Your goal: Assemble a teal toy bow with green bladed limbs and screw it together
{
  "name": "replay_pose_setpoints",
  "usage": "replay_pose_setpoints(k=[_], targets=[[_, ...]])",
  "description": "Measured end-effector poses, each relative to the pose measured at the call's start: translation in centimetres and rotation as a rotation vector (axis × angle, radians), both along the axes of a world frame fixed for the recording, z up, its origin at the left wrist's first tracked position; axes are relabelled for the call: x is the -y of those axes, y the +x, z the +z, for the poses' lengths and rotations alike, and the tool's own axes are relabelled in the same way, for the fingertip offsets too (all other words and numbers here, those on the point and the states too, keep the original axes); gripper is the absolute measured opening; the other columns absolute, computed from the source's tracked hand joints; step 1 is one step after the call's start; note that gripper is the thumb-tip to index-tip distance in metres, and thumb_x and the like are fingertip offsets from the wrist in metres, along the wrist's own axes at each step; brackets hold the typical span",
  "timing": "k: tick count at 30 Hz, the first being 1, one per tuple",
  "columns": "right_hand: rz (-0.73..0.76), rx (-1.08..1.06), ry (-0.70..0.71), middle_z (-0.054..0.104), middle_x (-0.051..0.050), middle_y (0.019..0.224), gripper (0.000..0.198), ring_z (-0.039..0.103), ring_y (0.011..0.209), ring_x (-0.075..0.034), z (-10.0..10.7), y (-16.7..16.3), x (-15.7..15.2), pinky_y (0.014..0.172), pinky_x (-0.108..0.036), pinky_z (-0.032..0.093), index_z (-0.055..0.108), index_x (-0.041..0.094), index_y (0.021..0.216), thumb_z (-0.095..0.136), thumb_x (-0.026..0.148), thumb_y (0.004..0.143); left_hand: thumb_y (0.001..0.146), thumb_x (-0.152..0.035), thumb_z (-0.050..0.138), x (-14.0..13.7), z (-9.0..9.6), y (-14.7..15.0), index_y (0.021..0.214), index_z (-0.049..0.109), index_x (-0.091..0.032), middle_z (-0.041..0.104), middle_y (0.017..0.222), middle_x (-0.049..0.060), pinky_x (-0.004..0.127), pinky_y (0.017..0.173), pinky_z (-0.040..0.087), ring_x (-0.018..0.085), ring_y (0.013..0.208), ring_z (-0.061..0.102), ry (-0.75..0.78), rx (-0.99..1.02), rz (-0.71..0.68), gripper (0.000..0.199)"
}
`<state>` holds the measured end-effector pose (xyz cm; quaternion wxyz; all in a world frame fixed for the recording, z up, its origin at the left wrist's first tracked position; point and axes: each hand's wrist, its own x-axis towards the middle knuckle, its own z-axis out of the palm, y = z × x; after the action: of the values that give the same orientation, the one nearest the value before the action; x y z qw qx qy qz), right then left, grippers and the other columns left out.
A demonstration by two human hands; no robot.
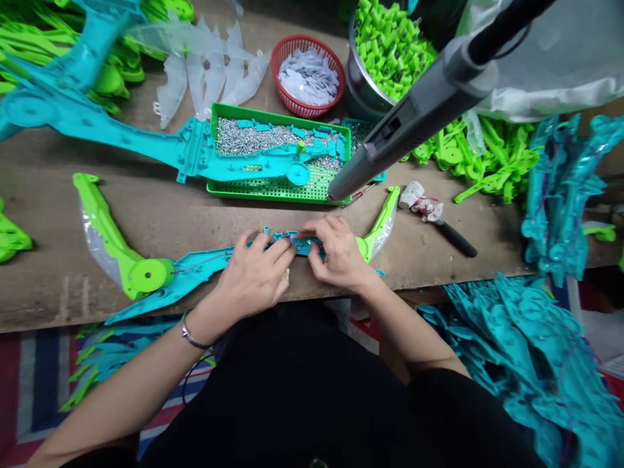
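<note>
A long turquoise plastic toy shell (202, 265) lies open along the bench edge in front of me. A curved green arm (108, 235) with a clear fin joins its left end, and another green arm (381, 224) stands out at its right. A thin wire (195, 263) runs inside the left half. My left hand (256, 270) is closed over the shell's middle, fingertips pressed at small parts there. Close beside it, my right hand (338, 252) grips across the shell, thumb on the near side, fingers curled over the far side. Their fingertips hide the small parts.
Behind the hands sits a green tray (273, 195) of screws, with a turquoise part (146, 143) lying across it. A grey electric screwdriver (409, 117) hangs at the right. Further back are a red basket (283, 91) and a metal bowl (358, 78). A black-handled tool (455, 238) lies right.
</note>
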<state>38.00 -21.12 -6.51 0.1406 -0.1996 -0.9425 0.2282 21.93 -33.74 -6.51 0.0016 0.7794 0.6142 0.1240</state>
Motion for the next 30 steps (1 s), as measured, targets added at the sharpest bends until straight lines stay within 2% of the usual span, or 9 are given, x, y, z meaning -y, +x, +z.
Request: replay_pose_setpoints(k=[6,12,17,22,27,28,30], targets=[[0.045,0.088,0.042,0.072,-0.006,0.089,0.03,0.055,0.09,-0.025,-0.6,0.0,0.3,0.083,-0.04,0.034,0.059,0.018,0.107,0.048,0.008,0.08,0.087,-0.021,0.053,0.5,-0.2,0.0,0.128,0.062,-0.01,0.069,0.118,0.011,0.054,0.097,0.044,0.032,0.098,0.056,-0.015,0.046,0.005,0.043],[0.002,-0.034,-0.05,0.073,-0.005,0.097,0.033,0.059,0.091,-0.023,0.1,-0.3,0.0,0.086,-0.038,0.039,0.059,0.018,0.104,0.047,0.006,0.076,0.088,-0.019,0.051,0.7,-0.2,0.2,0.128,0.063,-0.011,0.07,0.117,0.012,0.054,0.097,0.044,0.032,0.1,0.057,-0.033,0.071,0.028,0.042],[0.0,0.005,0.011,0.074,-0.004,0.096,0.029,0.059,0.091,-0.024,0.1,-0.3,0.1,0.084,-0.041,0.037,0.061,0.02,0.102,0.049,0.008,0.078,0.087,-0.018,0.054,1.0,-0.5,0.2,0.136,0.059,-0.018,0.069,0.125,0.01,0.055,0.1,0.042,0.031,0.102,0.058,-0.025,0.117,0.029,0.049],[-0.032,-0.027,0.02,0.074,-0.006,0.094,0.028,0.06,0.089,-0.024,-0.5,-0.2,0.5,0.083,-0.039,0.038,0.059,0.019,0.102,0.049,0.009,0.079,0.087,-0.017,0.054,1.4,-0.7,0.5,0.135,0.059,-0.014,0.067,0.131,0.011,0.056,0.103,0.039,0.032,0.107,0.058,-0.019,0.106,0.041,0.048],[0.033,0.058,0.196,0.072,-0.008,0.083,0.022,0.058,0.084,-0.027,-0.8,-0.5,0.9,0.083,-0.043,0.037,0.06,0.016,0.098,0.048,0.011,0.08,0.09,-0.018,0.053,1.4,-0.8,1.0,0.133,0.06,-0.014,0.068,0.128,0.01,0.052,0.107,0.036,0.031,0.117,0.058,0.048,0.105,0.08,0.044],[0.044,0.07,0.199,0.072,-0.008,0.083,0.021,0.059,0.084,-0.027,-0.7,-0.6,0.9,0.084,-0.044,0.037,0.059,0.016,0.098,0.047,0.011,0.08,0.09,-0.017,0.052,1.4,-0.8,1.0,0.132,0.06,-0.013,0.069,0.128,0.01,0.051,0.108,0.035,0.031,0.12,0.057,0.066,0.105,0.076,0.043],[0.046,0.055,0.118,0.073,-0.008,0.088,0.025,0.061,0.087,-0.026,-0.3,-0.5,0.5,0.087,-0.043,0.039,0.058,0.016,0.1,0.046,0.009,0.08,0.091,-0.016,0.05,1.2,-0.8,1.0,0.131,0.06,-0.011,0.069,0.127,0.013,0.05,0.111,0.034,0.03,0.125,0.056,0.072,0.102,0.045,0.041]])
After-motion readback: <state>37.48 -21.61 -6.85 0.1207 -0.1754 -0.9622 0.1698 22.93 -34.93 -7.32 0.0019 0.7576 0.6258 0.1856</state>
